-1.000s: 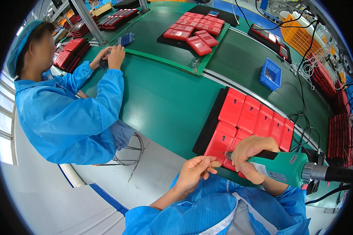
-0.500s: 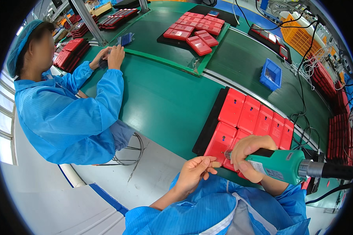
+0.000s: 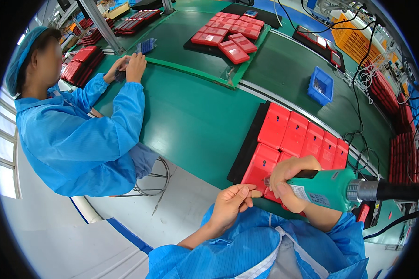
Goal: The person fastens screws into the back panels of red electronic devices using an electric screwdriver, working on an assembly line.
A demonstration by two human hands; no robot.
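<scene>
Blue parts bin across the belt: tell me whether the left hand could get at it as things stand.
Probably not without leaning in. The left hand sits at the near table edge, fingers pinched together, while the blue parts bin lies beyond the black tray of red housings. Nothing upright blocks the way.

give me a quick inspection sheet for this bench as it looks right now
surface: green bench top, bare in the middle, with a grey strip along its far edge
job's things: red flat cases in rows on a black tray; green power screwdriver with its tip at the nearest case
clutter: small blue bin; more red cases on a far mat
grippers: right hand wrapped around the screwdriver; left hand beside it, fingertips pinched, anything between them too small to tell
cables: black cables trailing across the right side
surroundings: co-worker in blue coat and cap seated at left, hands on a small item; orange crate at far right
</scene>
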